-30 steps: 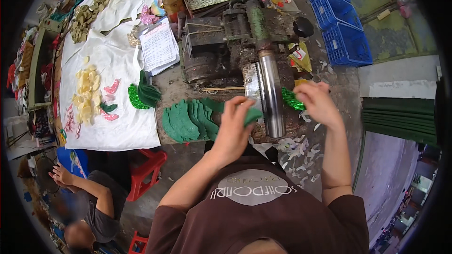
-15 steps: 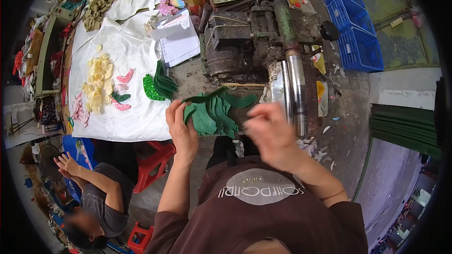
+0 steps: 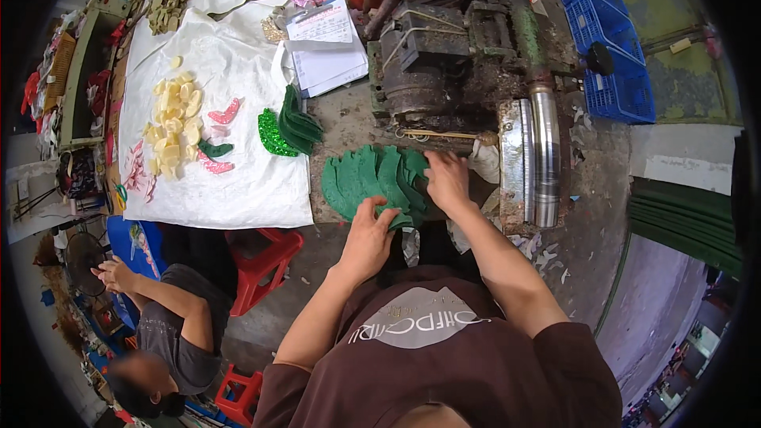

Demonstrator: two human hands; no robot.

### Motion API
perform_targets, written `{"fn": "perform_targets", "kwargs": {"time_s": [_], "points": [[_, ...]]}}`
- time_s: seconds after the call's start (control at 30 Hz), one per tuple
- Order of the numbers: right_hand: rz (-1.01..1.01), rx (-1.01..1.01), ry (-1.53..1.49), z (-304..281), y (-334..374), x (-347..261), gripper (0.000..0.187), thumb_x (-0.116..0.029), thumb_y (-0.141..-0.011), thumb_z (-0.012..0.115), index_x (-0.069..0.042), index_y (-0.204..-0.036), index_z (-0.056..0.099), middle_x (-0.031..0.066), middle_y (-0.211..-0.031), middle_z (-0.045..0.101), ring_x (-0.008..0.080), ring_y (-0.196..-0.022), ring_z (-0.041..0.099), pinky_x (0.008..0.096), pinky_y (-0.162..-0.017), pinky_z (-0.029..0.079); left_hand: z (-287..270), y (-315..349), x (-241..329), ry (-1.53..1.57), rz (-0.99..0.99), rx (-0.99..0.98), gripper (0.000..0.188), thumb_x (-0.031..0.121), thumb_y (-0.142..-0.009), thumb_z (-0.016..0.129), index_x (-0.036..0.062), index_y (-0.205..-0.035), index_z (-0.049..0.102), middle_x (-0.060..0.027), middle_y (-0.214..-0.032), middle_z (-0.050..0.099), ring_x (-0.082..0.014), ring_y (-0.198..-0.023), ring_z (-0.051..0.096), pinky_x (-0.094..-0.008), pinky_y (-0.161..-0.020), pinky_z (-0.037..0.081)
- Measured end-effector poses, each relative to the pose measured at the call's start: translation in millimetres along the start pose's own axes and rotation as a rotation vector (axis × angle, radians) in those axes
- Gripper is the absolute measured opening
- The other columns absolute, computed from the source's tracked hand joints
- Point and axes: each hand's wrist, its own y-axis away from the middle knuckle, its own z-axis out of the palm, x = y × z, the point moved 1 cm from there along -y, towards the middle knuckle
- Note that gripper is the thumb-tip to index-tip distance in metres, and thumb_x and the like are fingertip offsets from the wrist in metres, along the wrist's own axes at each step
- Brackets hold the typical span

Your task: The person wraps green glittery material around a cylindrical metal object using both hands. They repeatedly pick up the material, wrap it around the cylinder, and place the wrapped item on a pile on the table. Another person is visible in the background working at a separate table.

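A fanned pile of green, curved, wavy-edged cut pieces (image 3: 361, 178) lies on the dark bench in front of me. My left hand (image 3: 368, 236) is at its near edge, thumb and fingers curled on the pieces. At the pile's right end, my right hand (image 3: 449, 182) has its bent fingers on the pieces, partly hiding them. To the upper left stand a dark green stack of similar curved pieces (image 3: 300, 125) and some glittery green ones (image 3: 273, 135), apart from both hands.
A greasy machine (image 3: 428, 63) with a shiny metal cylinder (image 3: 545, 158) takes up the bench's right side. Cream pieces (image 3: 170, 127) and pink glitter pieces (image 3: 224, 113) lie on the white cloth (image 3: 246, 198). Beyond are papers (image 3: 329, 63) and blue crates (image 3: 614, 47). Another person (image 3: 178, 317) sits left.
My right hand has come down from the right onto the pile. The left hand has moved from its left side to the near edge. The pieces now lie more evenly fanned.
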Motion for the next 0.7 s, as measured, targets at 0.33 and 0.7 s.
{"fn": "perform_targets", "kwargs": {"time_s": [0.33, 0.7], "points": [[0.11, 0.044, -0.119, 34.7, 13.0, -17.2, 0.033, -0.017, -0.068, 0.076, -0.005, -0.092, 0.056, 0.0145, -0.098, 0.055, 0.0352, -0.098, 0.053, 0.0431, -0.081, 0.043, -37.0, 5.1, -8.8, 0.856, -0.334, 0.231, 0.034, 0.032, -0.1, 0.049, 0.003, -0.117, 0.058, -0.0047, -0.098, 0.056, -0.0108, -0.086, 0.049, -0.0265, -0.078, 0.042], [-0.261, 0.066, -0.506, -118.2, 33.0, -90.9, 0.024, -0.019, -0.08, 0.069, -0.009, -0.102, 0.067, 0.0079, -0.114, 0.051, 0.0283, -0.107, 0.045, 0.0437, -0.091, 0.034, -25.9, -19.7, 51.5, 1.307, -0.068, 0.234, 0.058, 0.046, -0.098, 0.046, 0.0004, -0.133, 0.042, -0.0088, -0.116, 0.053, -0.0163, -0.109, 0.05, -0.0334, -0.097, 0.041]]}}
